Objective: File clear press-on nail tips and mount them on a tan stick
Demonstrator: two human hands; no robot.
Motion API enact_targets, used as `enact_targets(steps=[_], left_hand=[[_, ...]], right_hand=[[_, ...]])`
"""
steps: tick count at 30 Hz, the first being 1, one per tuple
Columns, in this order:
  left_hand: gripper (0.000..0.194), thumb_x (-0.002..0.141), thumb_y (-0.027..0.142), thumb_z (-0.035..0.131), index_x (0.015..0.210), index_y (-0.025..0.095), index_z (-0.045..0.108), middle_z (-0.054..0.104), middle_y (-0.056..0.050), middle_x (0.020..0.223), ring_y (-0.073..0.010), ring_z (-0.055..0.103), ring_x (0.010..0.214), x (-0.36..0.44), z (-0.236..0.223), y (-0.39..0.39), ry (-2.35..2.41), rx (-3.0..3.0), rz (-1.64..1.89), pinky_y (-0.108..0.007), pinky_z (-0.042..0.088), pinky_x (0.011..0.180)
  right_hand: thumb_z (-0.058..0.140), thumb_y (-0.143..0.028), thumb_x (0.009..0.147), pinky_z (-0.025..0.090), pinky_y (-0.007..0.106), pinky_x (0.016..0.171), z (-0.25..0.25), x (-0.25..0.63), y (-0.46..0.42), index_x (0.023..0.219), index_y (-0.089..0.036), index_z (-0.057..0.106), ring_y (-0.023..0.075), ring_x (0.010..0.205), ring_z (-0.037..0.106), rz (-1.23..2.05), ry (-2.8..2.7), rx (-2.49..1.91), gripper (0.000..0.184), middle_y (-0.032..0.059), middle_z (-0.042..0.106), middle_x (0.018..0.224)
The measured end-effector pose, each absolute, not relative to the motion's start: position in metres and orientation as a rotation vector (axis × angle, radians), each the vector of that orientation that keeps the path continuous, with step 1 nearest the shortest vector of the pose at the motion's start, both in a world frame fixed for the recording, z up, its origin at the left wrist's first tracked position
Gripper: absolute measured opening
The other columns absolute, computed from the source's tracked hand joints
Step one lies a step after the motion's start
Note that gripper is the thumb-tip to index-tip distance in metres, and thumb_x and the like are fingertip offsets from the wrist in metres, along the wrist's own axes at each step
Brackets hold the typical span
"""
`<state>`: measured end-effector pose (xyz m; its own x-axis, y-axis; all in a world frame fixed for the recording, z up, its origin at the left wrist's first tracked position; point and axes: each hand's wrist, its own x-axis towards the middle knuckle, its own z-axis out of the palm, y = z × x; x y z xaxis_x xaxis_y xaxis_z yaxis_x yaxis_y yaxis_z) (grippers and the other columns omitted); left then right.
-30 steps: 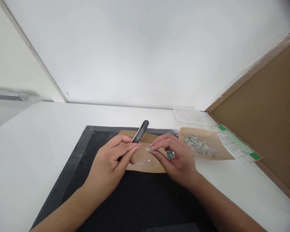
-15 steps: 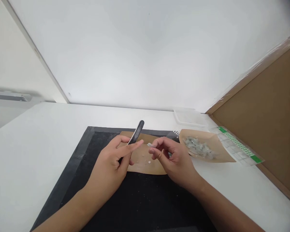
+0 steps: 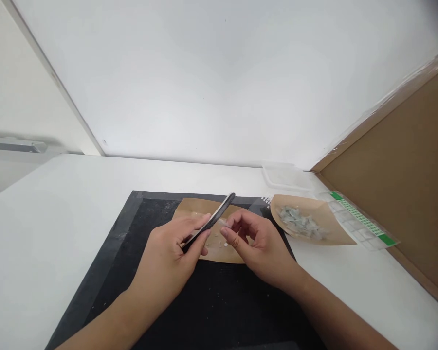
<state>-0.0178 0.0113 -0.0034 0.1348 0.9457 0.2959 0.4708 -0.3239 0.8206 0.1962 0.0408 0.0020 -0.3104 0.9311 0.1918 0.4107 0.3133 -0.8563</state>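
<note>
A black nail file [image 3: 219, 212] with a pale edge is held slantwise between the thumb and fingers of my left hand [image 3: 171, 245], its rounded tip pointing up and right. My right hand [image 3: 261, 240] pinches a small translucent piece [image 3: 224, 222] between thumb and forefinger, close to the file's right side. Whether the two touch I cannot tell. Beneath both hands lies a sheet of brown paper [image 3: 190, 208] with tiny pale bits scattered on it.
The brown paper rests on a black mat [image 3: 219, 301] on the white table [image 3: 76, 194]. To the right, another brown paper [image 3: 336, 228] bears a heap of translucent pieces [image 3: 301, 223]. Beyond it are a clear compartment tray with a green strip [image 3: 363, 216], a clear lid [image 3: 286, 176] and a brown board [image 3: 397, 194].
The nail file has tilted over to the right and lower, towards the small piece. My left forefinger has drawn back along the file. My right hand has barely shifted.
</note>
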Motion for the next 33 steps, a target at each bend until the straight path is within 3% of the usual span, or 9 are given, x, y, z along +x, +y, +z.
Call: enact_targets(steps=[6,11,23,29,33], left_hand=[[0.027,0.100,0.021,0.067,0.123,0.028,0.079,0.074,0.007,0.070,-0.0101,0.071,0.062,-0.015,-0.003,0.013,1.312,1.931,1.134,-0.020,0.052,0.063],[0.026,0.100,0.020,0.067,0.121,0.029,0.080,0.073,0.007,0.070,-0.0089,0.068,0.061,-0.014,-0.005,0.012,1.305,1.946,1.161,-0.018,0.051,0.062],[0.025,0.101,0.022,0.065,0.120,0.030,0.080,0.070,0.008,0.067,-0.0088,0.067,0.060,-0.012,-0.003,0.013,1.278,1.943,1.131,-0.018,0.049,0.062],[0.020,0.101,0.022,0.065,0.109,0.029,0.082,0.070,0.008,0.066,-0.0088,0.066,0.060,-0.011,-0.003,0.012,1.281,1.954,1.116,-0.019,0.048,0.060],[0.027,0.100,0.021,0.065,0.120,0.031,0.080,0.072,0.008,0.068,-0.0090,0.066,0.060,-0.011,-0.004,0.011,1.287,1.930,1.101,-0.019,0.048,0.059]], right_hand=[[0.075,-0.042,0.094,0.046,0.026,0.056,0.000,0.194,0.041,0.088,-0.021,0.069,0.0131,0.065,0.057,0.972,-1.804,-1.238,0.023,0.0026,0.072,0.085],[0.076,-0.040,0.093,0.048,0.026,0.057,-0.001,0.193,0.037,0.090,-0.022,0.071,0.0137,0.066,0.060,0.953,-1.767,-1.266,0.019,0.0027,0.074,0.087],[0.070,-0.024,0.097,0.048,0.024,0.055,-0.003,0.190,0.032,0.095,-0.023,0.070,0.0129,0.070,0.063,0.544,-1.942,-1.112,0.002,-0.0001,0.071,0.084],[0.067,-0.018,0.099,0.050,0.023,0.057,-0.006,0.191,0.031,0.112,-0.024,0.069,0.0113,0.069,0.063,0.444,-1.982,-1.036,0.014,-0.0001,0.074,0.092],[0.067,-0.015,0.099,0.051,0.025,0.060,-0.010,0.193,0.033,0.112,-0.024,0.069,0.0133,0.072,0.066,0.309,-2.001,-0.947,0.015,0.0002,0.073,0.087]])
